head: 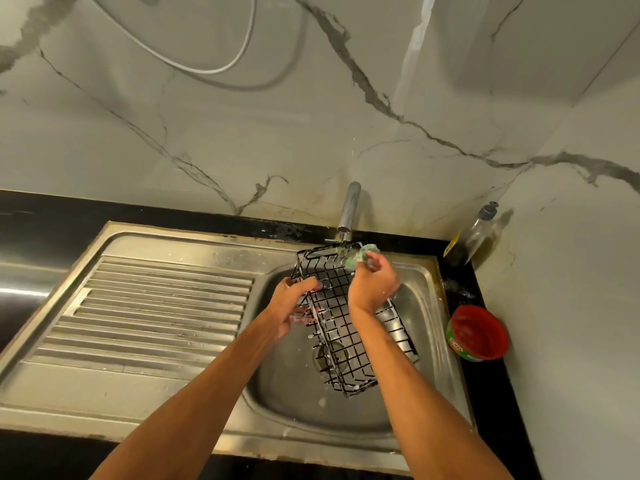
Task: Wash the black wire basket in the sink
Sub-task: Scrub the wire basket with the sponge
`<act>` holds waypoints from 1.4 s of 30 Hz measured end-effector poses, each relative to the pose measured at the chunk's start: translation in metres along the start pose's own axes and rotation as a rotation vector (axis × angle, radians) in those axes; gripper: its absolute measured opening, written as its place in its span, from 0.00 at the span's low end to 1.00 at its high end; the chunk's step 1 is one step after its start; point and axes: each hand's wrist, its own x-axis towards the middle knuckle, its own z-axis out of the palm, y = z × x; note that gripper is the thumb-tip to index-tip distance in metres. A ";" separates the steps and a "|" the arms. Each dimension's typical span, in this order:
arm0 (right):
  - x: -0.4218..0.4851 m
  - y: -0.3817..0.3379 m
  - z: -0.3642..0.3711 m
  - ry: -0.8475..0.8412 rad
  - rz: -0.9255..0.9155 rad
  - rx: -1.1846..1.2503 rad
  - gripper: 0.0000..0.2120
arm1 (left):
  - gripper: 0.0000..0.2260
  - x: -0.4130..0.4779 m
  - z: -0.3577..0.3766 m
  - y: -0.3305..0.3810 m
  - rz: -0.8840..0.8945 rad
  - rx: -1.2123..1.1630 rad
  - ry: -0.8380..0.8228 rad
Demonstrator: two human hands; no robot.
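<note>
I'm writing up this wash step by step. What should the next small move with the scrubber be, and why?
Probably draw the green scrubber down along the black wire basket toward its lower end. The right hand has it at the top corner near the tap, the left hand steadies the side over the sink, and no water is visibly running.

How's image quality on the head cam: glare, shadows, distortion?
Head view: wide-angle bending curves the counter edge and the sink rim; bright glare streak at far left on the steel; soap bottle throws a soft shadow on the wall; right hand with the green scrubber is slightly motion-blurred; black wire basket and left hand read sharp enough.
</note>
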 end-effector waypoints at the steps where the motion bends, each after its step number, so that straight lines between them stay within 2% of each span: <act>1: 0.003 0.001 -0.001 -0.027 -0.094 -0.100 0.12 | 0.41 0.000 -0.002 0.001 0.008 0.014 0.011; 6: 0.013 0.017 -0.003 -0.480 -0.503 -0.594 0.15 | 0.42 -0.005 -0.011 0.010 0.048 0.142 0.093; 9: 0.019 0.019 -0.008 -0.523 -0.624 -0.709 0.17 | 0.32 -0.002 -0.017 0.019 0.097 0.216 0.158; 12: 0.014 0.021 -0.012 -0.758 -0.810 -0.799 0.12 | 0.28 0.004 -0.020 0.026 0.140 0.336 0.205; 13: 0.015 0.022 -0.013 -0.852 -0.820 -0.776 0.09 | 0.26 0.002 -0.020 0.029 0.166 0.380 0.211; 15: 0.023 0.019 -0.009 -0.817 -0.872 -0.793 0.08 | 0.27 0.000 -0.022 0.032 0.202 0.432 0.223; 17: 0.031 0.020 -0.002 -0.776 -0.918 -0.832 0.13 | 0.30 -0.002 -0.023 0.036 0.208 0.448 0.231; 19: 0.026 0.017 -0.003 -0.882 -0.917 -0.891 0.07 | 0.34 -0.005 -0.022 0.040 0.207 0.445 0.233; 22: 0.026 0.023 -0.008 -1.130 -1.028 -0.979 0.08 | 0.37 -0.006 -0.018 0.042 0.210 0.472 0.246; 24: 0.035 0.021 -0.006 -1.071 -0.972 -0.962 0.09 | 0.35 -0.006 -0.016 0.041 0.223 0.472 0.243; 27: 0.037 0.015 -0.003 -0.947 -0.969 -0.958 0.10 | 0.40 -0.005 -0.010 0.044 0.236 0.456 0.269; 31: 0.021 0.014 -0.014 -1.112 -1.103 -1.117 0.12 | 0.44 -0.008 0.000 0.048 0.255 0.435 0.314; 32: 0.024 0.010 -0.018 -1.115 -1.139 -1.119 0.12 | 0.44 -0.009 0.001 0.047 0.255 0.436 0.316; 35: 0.032 0.001 -0.023 -0.965 -1.099 -1.061 0.12 | 0.41 -0.008 0.003 0.045 0.253 0.430 0.312; 36: 0.029 0.000 -0.024 -0.961 -1.092 -1.060 0.11 | 0.40 -0.008 0.004 0.045 0.251 0.419 0.313; 40: 0.004 0.016 -0.043 -1.199 -1.193 -1.103 0.03 | 0.40 -0.007 0.008 0.049 0.246 0.373 0.344; 42: 0.010 0.015 -0.049 -1.116 -1.099 -1.054 0.06 | 0.44 -0.006 0.006 0.046 0.238 0.339 0.359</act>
